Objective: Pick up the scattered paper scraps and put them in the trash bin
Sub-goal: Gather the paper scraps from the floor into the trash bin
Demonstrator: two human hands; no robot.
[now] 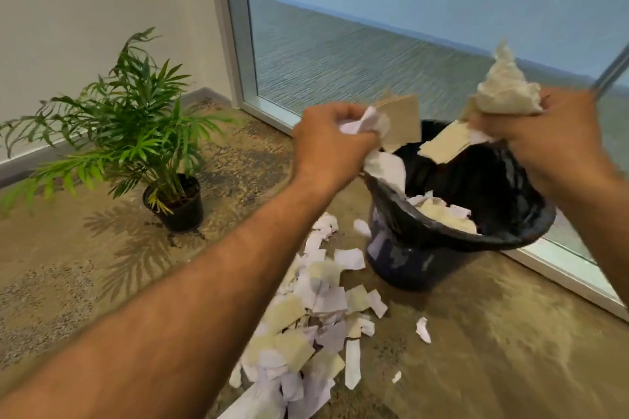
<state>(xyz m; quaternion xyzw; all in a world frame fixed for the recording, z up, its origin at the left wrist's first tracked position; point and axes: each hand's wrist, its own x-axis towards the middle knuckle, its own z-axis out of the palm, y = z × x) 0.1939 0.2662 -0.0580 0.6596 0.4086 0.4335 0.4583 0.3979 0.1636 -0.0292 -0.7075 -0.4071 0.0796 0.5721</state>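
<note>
My left hand (332, 143) is closed on a bunch of white and tan paper scraps (396, 126), held over the left rim of the trash bin (425, 248). My right hand (551, 136) grips another wad of crumpled paper (503, 88) above the bin's far right side. The bin is dark, lined with a black bag, and holds several scraps inside (449, 214). A long pile of white and tan paper scraps (316, 309) lies on the carpet in front of the bin, running toward the bottom of the view.
A potted green plant (173, 201) stands on the carpet to the left of the bin. A frosted glass wall with a metal frame (238, 44) runs behind and to the right of the bin. A white wall is at the left.
</note>
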